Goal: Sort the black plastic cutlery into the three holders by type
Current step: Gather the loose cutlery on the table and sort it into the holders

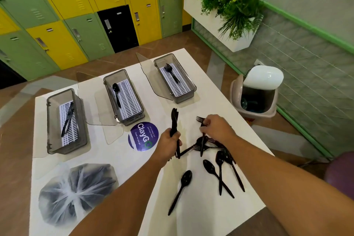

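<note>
Two bare forearms reach out over the white table (220, 74), a smooth matte slab that carries everything. Largest on it are three smoky clear plastic holders with hinged lids open and white slotted liners: the left holder (53, 120) has what look like knives, the middle holder (113, 99) a single spoon, the right holder (188, 82) one fork. Each seems to have only a piece or two, so the sort looks barely begun. Near the left forearm lies a knotted translucent bag (76, 191), crinkled, with dark contents that cannot be made out. A round purple sticker (143, 136) sits just beside the middle holder. The left hand (168, 145) is clenched around a bundle of knives (174, 120), blades pointing up. The right hand (216, 128) pinches a fork (200, 120) at its neck above a tangled heap of forks (205, 145). Glossy loose spoons (220, 168) with oval bowls and thin handles lie apart nearer the table's front edge, still unsorted.
</note>
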